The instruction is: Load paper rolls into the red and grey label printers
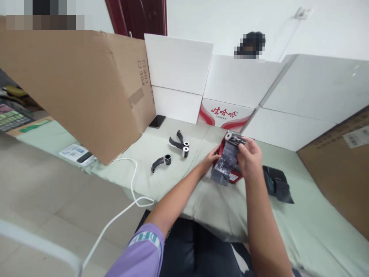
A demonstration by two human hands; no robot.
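Observation:
My right hand (pixel 251 154) pinches a small roll of black plastic bags (pixel 234 137) with a white core. A loose, crinkled strip of black film (pixel 226 159) hangs down from the roll. Behind the strip is a small red box (pixel 235 177), mostly covered by it. Its left side is gripped by my left hand (pixel 211 158), whose fingertips are partly hidden. Left of my hands lie two similar rolls (pixel 184 147) close together, with black tails trailing. Another rolled black piece (pixel 161 162) lies nearer the table's front edge.
A dark folded item (pixel 278 184) lies right of my right forearm. White panels (pixel 178 63) and cardboard boxes (pixel 121 88) wall the table. A phone (pixel 157 121) rests at the back left. A white cable (pixel 134 173) crosses the front left edge. Someone's head shows behind the panels.

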